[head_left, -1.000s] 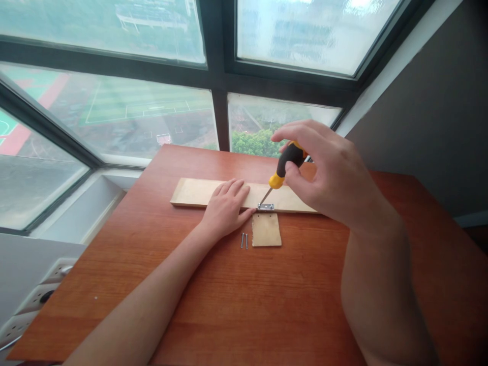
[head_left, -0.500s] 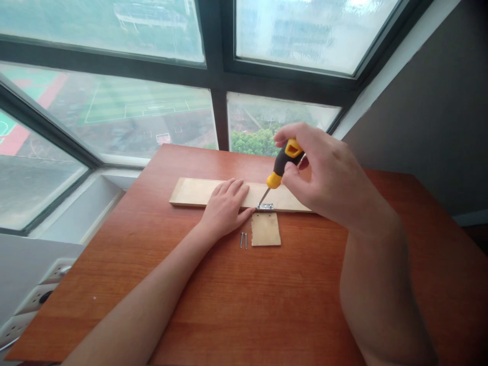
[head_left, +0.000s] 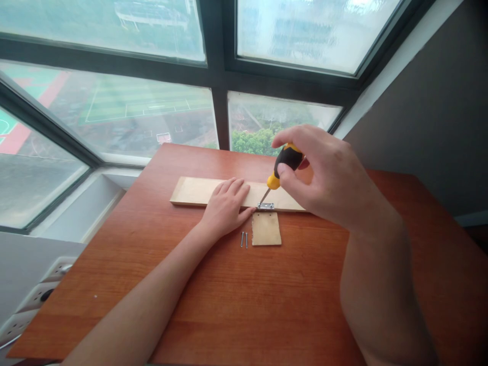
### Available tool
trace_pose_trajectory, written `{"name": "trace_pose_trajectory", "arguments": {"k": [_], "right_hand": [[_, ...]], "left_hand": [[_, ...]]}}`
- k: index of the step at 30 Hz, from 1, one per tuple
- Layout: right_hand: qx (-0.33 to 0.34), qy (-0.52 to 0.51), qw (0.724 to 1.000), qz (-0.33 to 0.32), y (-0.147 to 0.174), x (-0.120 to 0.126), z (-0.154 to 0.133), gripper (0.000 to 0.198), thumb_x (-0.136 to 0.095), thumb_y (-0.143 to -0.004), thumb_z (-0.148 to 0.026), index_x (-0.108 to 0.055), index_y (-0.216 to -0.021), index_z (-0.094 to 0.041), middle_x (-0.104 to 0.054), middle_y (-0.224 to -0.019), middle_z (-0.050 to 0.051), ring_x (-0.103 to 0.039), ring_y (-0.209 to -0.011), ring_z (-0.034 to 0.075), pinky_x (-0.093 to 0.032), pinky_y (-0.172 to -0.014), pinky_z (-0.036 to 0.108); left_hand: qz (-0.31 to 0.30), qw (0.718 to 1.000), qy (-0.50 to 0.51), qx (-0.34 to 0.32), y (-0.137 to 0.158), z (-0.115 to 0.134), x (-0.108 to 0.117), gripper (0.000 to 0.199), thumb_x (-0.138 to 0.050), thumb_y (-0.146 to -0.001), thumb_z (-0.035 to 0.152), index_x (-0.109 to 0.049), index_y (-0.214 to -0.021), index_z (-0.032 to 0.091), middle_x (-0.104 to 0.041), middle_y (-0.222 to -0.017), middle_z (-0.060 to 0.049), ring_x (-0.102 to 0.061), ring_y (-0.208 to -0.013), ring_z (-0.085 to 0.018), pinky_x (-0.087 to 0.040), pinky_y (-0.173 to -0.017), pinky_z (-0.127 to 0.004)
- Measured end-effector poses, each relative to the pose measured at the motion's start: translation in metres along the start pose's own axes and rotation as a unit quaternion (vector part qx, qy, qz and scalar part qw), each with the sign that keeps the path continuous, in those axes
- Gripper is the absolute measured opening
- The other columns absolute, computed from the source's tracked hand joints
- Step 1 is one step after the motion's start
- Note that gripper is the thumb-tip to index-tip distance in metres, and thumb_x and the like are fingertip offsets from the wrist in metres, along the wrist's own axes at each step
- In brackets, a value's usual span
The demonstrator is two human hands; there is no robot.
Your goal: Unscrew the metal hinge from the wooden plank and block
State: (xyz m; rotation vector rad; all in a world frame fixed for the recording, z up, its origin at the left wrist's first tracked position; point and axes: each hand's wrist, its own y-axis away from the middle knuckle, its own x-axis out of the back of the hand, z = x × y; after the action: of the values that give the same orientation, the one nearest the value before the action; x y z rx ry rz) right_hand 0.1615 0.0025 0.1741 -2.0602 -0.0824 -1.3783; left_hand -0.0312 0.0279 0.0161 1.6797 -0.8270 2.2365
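Note:
My right hand is closed round the black and yellow handle of a screwdriver, which leans with its tip down at the left end of a small metal hinge. The hinge lies along the front edge of a long pale wooden board. Flat on that board, fingers stretched, rests my left hand, its thumb near the hinge. Just in front of the hinge is a small square wooden piece with two holes by its top edge. Two screws lie to its left.
All of this is on a reddish-brown wooden table. Beyond its far edge stand windows with dark frames. Several wall sockets are at the lower left, and a grey wall rises on the right.
The screwdriver's handle has turned in my right hand, and my thumb and fingers have shifted round it. My left hand and the board stay in place.

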Motion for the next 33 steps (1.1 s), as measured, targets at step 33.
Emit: {"name": "trace_pose_trajectory", "arguments": {"k": [33], "right_hand": [[-0.041, 0.069, 0.994, 0.071, -0.002, -0.015, 0.001, 0.022, -0.056, -0.087, -0.034, -0.056, -0.106, -0.022, -0.064, -0.09, 0.004, -0.057, -0.073, 0.02, -0.045, -0.067, 0.037]], "left_hand": [[-0.003, 1.0, 0.0, 0.001, 0.0, 0.0, -0.002, 0.053, -0.052, -0.088, 0.047, -0.047, -0.132, 0.018, -0.045, -0.142, -0.014, -0.035, -0.134, -0.032, -0.029, -0.112, -0.047]]}}
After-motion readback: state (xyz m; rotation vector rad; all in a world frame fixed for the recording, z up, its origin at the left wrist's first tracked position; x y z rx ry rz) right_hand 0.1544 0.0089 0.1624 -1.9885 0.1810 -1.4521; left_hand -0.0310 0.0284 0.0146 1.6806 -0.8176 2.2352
